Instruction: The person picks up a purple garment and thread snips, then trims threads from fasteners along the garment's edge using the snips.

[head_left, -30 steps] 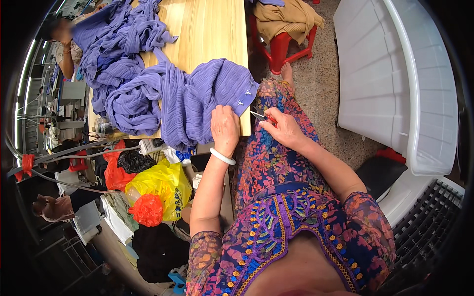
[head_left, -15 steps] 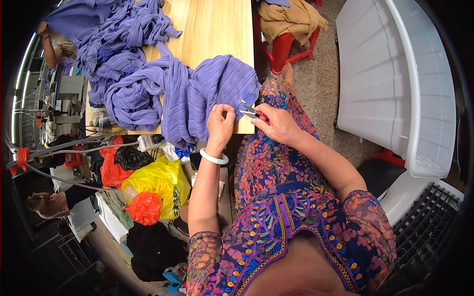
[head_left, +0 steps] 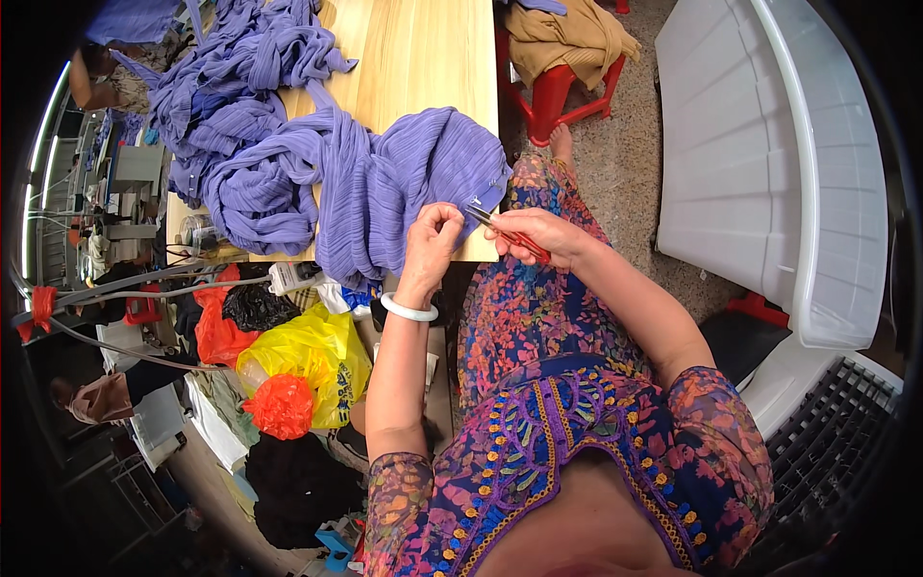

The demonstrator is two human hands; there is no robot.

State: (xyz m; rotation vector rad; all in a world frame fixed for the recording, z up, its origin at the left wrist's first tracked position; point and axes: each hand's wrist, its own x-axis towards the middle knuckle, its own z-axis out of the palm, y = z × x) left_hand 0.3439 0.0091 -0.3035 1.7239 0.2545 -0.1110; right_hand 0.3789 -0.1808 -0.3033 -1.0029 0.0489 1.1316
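Purple ribbed fabric (head_left: 423, 159) lies bunched over the near right part of the table, with a small white mark or thread near its corner. My left hand (head_left: 429, 252) is closed in a pinch at the fabric's near edge. What sits between its fingertips, if anything, is too small to make out. A pair of red-handled thread snips (head_left: 527, 247) is gripped in my right hand (head_left: 550, 233). Their dark blades look close together and point left at the fabric corner, just right of my left fingers.
More purple fabric (head_left: 260, 58) is heaped along the left of the wooden table (head_left: 423, 58). Tan cloth (head_left: 567, 40) rests on a red stool (head_left: 550, 96). A large pale plastic bin (head_left: 731, 144) stands at right. Yellow bag (head_left: 322, 356) lies lower left; another person's arm (head_left: 87, 87) shows far left.
The snips have turned in my right hand; their blades have come from spread to nearly together, and more red handle shows. The other person's purple cloth at far left has shifted.
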